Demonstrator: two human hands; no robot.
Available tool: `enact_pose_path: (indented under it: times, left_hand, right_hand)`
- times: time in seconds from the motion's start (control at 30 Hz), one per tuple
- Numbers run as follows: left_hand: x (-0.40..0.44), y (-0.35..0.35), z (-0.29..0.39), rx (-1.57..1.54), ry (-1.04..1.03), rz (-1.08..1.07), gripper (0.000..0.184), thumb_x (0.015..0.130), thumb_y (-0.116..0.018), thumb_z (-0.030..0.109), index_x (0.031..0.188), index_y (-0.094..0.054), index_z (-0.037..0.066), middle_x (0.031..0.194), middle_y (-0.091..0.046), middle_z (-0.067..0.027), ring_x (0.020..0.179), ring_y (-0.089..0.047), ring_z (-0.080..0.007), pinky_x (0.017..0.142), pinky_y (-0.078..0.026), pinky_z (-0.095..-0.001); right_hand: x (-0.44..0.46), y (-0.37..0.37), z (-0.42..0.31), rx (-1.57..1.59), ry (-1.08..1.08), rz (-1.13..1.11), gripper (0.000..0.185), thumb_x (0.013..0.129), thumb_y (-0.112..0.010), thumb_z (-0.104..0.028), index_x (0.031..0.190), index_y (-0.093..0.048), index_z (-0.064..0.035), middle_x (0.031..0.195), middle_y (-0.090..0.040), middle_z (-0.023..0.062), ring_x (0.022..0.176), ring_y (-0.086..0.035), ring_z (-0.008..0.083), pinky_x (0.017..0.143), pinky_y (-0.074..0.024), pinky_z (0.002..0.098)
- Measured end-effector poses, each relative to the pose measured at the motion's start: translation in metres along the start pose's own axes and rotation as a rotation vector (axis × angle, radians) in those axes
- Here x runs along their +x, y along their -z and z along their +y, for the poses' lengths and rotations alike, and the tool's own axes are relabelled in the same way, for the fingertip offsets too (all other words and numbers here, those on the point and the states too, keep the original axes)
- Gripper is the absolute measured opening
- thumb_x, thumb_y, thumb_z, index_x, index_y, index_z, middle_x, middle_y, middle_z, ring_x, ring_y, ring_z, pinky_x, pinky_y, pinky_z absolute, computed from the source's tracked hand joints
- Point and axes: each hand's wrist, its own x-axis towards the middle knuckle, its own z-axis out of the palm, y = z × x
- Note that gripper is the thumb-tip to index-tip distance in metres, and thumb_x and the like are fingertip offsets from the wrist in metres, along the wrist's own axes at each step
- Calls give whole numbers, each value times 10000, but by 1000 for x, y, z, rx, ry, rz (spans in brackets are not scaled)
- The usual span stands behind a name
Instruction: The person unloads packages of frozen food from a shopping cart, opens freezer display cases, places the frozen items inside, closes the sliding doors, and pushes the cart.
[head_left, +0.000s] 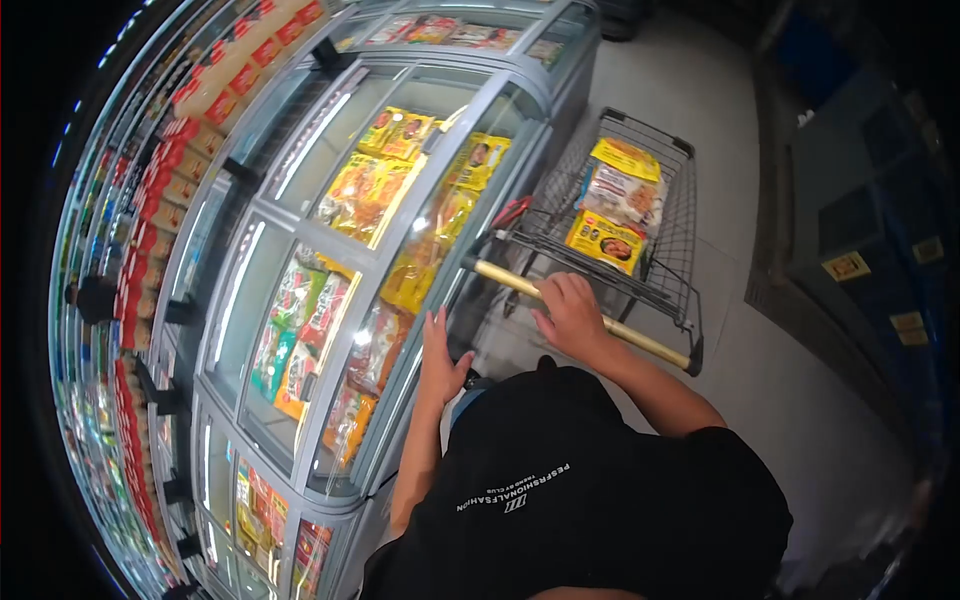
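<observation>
Grey floor (722,195) stretches centrally — lit shelves (82,375) left, shadowy cabinets (835,180) right.

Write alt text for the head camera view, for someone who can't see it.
A person's right hand is on the pale yellow handle of a wire shopping cart holding yellow and white food packages. The left hand is beside the edge of a glass-topped freezer of bagged food.

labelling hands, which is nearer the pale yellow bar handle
Right: the right hand is on the pale yellow bar handle; the left hand is apart, by the grey glass-topped freezer.
</observation>
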Motion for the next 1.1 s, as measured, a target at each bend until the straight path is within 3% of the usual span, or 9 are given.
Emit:
enact_pose_path:
  times: [0.07, 0.17, 0.27, 0.3, 0.4, 0.5, 0.7, 0.8, 1.1]
  left_hand:
    - [28, -8, 32, 72, -156, -41, 986, 734, -802, 45, 1565, -275, 106, 1610, -168, -297, 1478, -235, -458, 1207, -231, -488]
    - [64, -20, 60, 396, -344, -10, 936, 701, -820, 63, 1518, -365, 107, 1583, -256, -264, 1436, -312, -448, 1176, -268, -543]
    - [102, -36, 55, 570, -505, -73, 857, 692, -831, 93, 1456, -444, 118, 1514, -383, -214, 1398, -357, -432, 1140, -294, -585]
    - [112, -42, 55, 564, -536, -58, 593, 676, -817, 90, 1228, -602, 100, 1296, -592, -189, 1295, -478, -424, 1099, -346, -572]
    - [137, -50, 64, 759, -458, -212, 277, 675, -775, 113, 924, -657, 87, 997, -703, -152, 1045, -644, -379, 985, -458, -521]
    - [145, -54, 76, 845, -446, -340, 139, 667, -735, 152, 732, -625, 97, 793, -701, -130, 809, -691, -354, 837, -532, -477]
    - [141, -52, 112, 967, -321, -535, 162, 716, -666, 217, 832, -746, 139, 871, -732, -148, 863, -712, -339, 797, -564, -448]
    - [150, -70, 96, 1004, -365, -579, 206, 711, -639, 222, 855, -774, 163, 846, -732, -141, 840, -712, -347, 785, -574, -438]
    - [175, -103, 92, 1007, -309, -537, 207, 705, -646, 221, 843, -782, 150, 847, -737, -146, 853, -719, -337, 788, -573, -432]
  right_hand:
    - [-21, 38, 17, -195, -191, -89, 463, 710, -833, -217, 1064, -590, -42, 1015, -601, 141, 983, -585, 354, 862, -456, 460]
    - [-64, 63, 52, -297, -509, -419, 520, 728, -834, -351, 1080, -646, -17, 996, -657, 154, 982, -644, 355, 834, -496, 473]
    - [-101, 80, 76, -264, -697, -690, 465, 753, -800, -413, 983, -710, -18, 952, -715, 174, 933, -692, 359, 795, -543, 474]
    - [-109, 87, 74, -243, -748, -671, 416, 757, -782, -385, 970, -726, -33, 942, -723, 173, 922, -700, 354, 795, -551, 464]
    - [-119, 103, 71, -227, -845, -618, 313, 767, -726, -321, 937, -759, -61, 907, -738, 171, 888, -715, 344, 796, -569, 443]
    - [-128, 110, 72, -256, -872, -585, 289, 765, -685, -297, 914, -762, -61, 872, -736, 168, 862, -716, 343, 793, -569, 444]
    - [-145, 112, 89, -284, -881, -557, 254, 732, -688, -265, 874, -768, -70, 846, -736, 164, 836, -719, 334, 765, -570, 447]
    - [-146, 114, 95, -308, -894, -581, 241, 725, -682, -260, 852, -770, -75, 825, -733, 163, 813, -718, 335, 750, -572, 448]
    - [-149, 92, 142, -321, -846, -594, 250, 738, -660, -267, 838, -764, -63, 820, -727, 176, 819, -714, 345, 757, -571, 449]
